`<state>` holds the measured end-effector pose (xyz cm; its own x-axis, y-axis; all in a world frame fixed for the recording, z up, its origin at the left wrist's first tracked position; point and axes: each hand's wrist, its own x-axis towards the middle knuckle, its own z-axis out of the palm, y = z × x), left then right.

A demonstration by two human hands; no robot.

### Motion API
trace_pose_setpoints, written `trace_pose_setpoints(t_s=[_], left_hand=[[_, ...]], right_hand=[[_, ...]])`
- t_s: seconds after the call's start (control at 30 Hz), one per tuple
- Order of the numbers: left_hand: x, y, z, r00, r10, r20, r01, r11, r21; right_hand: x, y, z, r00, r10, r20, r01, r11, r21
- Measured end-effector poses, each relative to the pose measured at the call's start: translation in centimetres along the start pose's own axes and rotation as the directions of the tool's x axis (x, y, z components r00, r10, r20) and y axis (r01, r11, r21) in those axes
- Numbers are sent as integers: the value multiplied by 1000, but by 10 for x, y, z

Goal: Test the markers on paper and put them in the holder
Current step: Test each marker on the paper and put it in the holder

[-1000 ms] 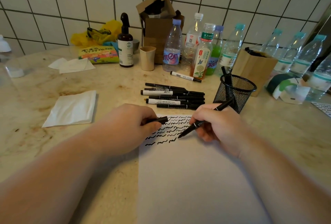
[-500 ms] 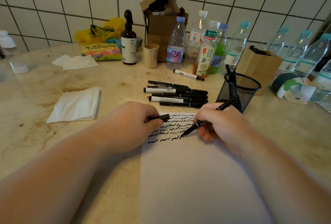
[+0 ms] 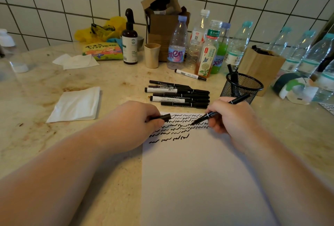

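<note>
A white sheet of paper [image 3: 198, 180] lies on the marble counter, its top rows filled with black squiggles. My right hand [image 3: 229, 117] grips an uncapped black marker [image 3: 222, 108] with its tip just above the squiggles. My left hand [image 3: 133, 123] rests at the paper's top left corner and pinches the marker's black cap [image 3: 163, 117]. Several black and white markers [image 3: 179, 94] lie in a row behind the paper. One more white marker [image 3: 189, 74] lies near the bottles. The black mesh holder [image 3: 242, 88] stands at the right with markers in it.
A folded white napkin [image 3: 75, 104] lies at the left. Several plastic bottles [image 3: 177, 43], a brown spray bottle [image 3: 129, 38], a beige cup [image 3: 152, 55], cardboard boxes [image 3: 162, 18] and a snack bag [image 3: 102, 51] line the tiled wall. A paper bag [image 3: 262, 65] stands behind the holder.
My right hand has lifted the marker's tip from the end of the bottom squiggle row and moved it up and to the right. My left hand has kept hold of the cap.
</note>
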<state>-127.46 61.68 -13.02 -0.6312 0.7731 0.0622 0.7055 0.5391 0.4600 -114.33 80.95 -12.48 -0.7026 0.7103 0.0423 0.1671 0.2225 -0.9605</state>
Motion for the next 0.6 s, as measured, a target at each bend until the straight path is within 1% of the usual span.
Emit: trace_pose_setpoints(t_s=[0.1, 0.2, 0.3, 0.37, 0.47, 0.6], left_hand=[[0, 0, 0, 1000, 4, -1, -4, 1000, -7], [0, -2, 1, 1000, 12, 1, -12, 1000, -14], [1, -2, 2, 1000, 26, -1, -26, 1000, -15], [0, -2, 2, 999, 36, -7, -36, 999, -20], [0, -2, 2, 999, 50, -17, -51, 998, -35], [-1, 0, 1, 998, 67, -17, -68, 995, -72]], right_hand=[[-2, -3, 0, 999, -36, 14, 34, 994, 103], [-6, -6, 3, 992, -71, 99, 46, 970, 240], [-8, -7, 5, 978, -97, 184, 28, 938, 346], [-8, -7, 5, 975, -86, 207, -4, 916, 401], [-9, -7, 4, 973, -86, 214, -17, 899, 438], [-11, -6, 4, 957, -118, 264, 11, 928, 374]])
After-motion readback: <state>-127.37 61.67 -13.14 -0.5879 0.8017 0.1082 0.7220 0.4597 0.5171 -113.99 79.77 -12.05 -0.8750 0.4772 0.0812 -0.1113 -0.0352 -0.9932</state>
